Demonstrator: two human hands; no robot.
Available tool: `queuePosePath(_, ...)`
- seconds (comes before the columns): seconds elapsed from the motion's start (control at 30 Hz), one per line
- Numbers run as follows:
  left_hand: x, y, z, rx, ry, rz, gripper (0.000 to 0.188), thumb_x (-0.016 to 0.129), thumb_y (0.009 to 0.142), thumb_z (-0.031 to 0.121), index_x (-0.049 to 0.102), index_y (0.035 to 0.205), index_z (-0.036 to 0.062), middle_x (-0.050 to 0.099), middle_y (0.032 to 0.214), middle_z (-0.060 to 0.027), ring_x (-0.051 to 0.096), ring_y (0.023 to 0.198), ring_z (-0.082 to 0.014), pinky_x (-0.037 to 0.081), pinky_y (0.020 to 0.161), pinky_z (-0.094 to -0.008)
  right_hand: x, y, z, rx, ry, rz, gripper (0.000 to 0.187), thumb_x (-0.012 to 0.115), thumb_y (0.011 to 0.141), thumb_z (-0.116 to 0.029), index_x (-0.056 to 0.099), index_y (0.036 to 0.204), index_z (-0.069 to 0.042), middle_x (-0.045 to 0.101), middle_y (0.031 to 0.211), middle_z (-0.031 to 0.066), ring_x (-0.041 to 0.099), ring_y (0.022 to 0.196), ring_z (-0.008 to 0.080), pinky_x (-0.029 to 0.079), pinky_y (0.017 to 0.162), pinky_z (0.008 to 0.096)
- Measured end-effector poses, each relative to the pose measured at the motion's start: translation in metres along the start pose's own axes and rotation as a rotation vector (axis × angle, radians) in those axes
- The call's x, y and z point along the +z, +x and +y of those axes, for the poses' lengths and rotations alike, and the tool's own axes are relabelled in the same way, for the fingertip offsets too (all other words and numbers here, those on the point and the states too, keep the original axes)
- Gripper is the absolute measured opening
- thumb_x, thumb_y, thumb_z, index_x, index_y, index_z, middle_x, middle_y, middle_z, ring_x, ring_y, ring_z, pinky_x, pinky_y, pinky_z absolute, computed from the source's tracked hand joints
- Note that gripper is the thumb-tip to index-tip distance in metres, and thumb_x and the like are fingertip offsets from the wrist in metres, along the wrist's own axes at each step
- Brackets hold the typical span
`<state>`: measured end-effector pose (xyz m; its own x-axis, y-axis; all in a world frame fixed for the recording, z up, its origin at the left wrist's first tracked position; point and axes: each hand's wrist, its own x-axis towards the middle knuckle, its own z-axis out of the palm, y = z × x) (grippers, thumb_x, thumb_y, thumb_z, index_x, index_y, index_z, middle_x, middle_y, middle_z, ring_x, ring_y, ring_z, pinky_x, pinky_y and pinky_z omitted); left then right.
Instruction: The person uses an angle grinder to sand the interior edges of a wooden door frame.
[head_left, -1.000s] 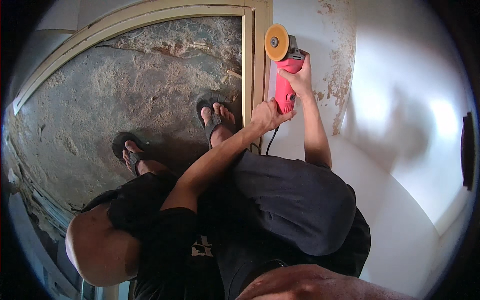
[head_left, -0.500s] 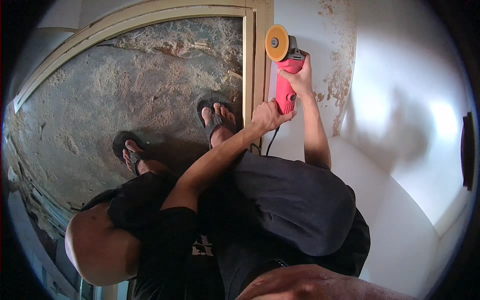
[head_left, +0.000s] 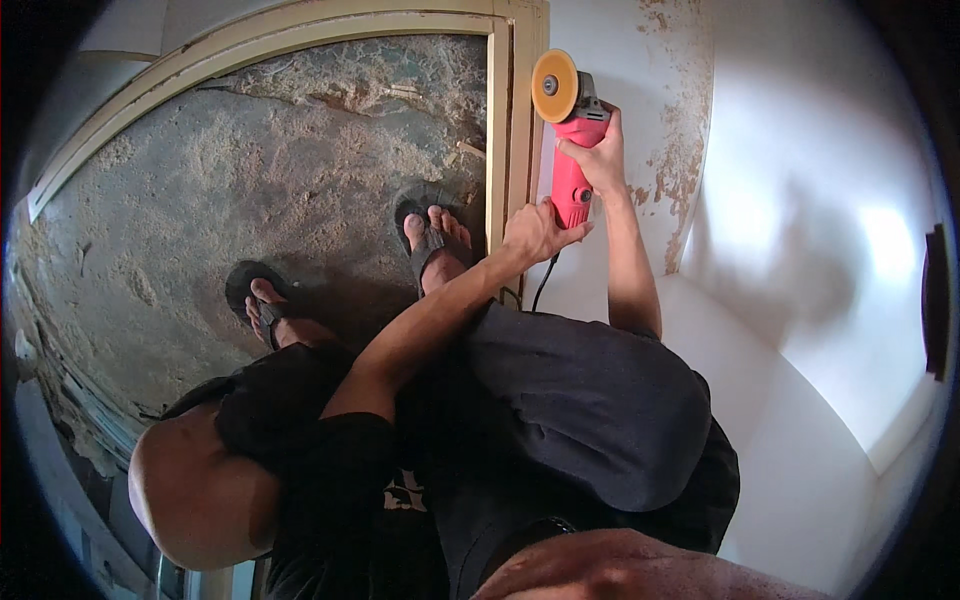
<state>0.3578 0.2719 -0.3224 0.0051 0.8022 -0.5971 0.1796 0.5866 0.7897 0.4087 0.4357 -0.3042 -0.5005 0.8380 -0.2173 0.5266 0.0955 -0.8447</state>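
Note:
A red angle grinder [head_left: 568,178] with a yellow disc [head_left: 554,87] at its far end is held between my two hands, beside the wooden frame's right upright. My right hand [head_left: 597,156] wraps the body just below the grey gear head. At the near end, my left hand [head_left: 540,233] is closed around the tail, its thumb lying across the bottom. A black cord [head_left: 545,284] runs down from the tail toward my knee. The disc's face is turned to the left, close to the frame and apart from it as far as I can see.
A cream wooden frame [head_left: 497,150] borders the rough, dusty floor [head_left: 200,170]. My feet in dark sandals [head_left: 432,240] stand on that floor. To the right are a white wall [head_left: 810,110] and a stained, peeling strip [head_left: 672,150]. Slats or boards [head_left: 85,480] lie at the lower left.

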Motion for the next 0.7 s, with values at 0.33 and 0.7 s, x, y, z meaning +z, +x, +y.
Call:
queuePosePath(0.33,-0.001,0.002,-0.001,-0.001,-0.025,0.024,0.090,0.068,0.079,0.079,0.069,0.109,-0.0051,0.073,0.089,-0.0303,0.074,0.089,-0.0452,0.059,0.082,-0.0524,0.002,0.003,-0.002,0.049,0.019,0.016,0.076,0.086,0.069,-0.005,0.044,0.133,-0.002,0.063,0.120,0.0117,0.062,0.110,0.0209,0.053,0.098,0.0380)
queuePosePath(0.7,-0.002,-0.010,0.002,0.032,-0.009,-0.046,0.095,0.066,0.079,0.081,0.064,0.116,-0.0066,0.073,0.092,-0.0290,0.074,0.089,-0.0456,0.060,0.081,-0.0524,-0.004,-0.018,-0.014,0.016,0.080,0.045,0.077,0.086,0.070,0.000,0.043,0.134,-0.002,0.061,0.121,0.0111,0.062,0.111,0.0197,0.054,0.097,0.0376)
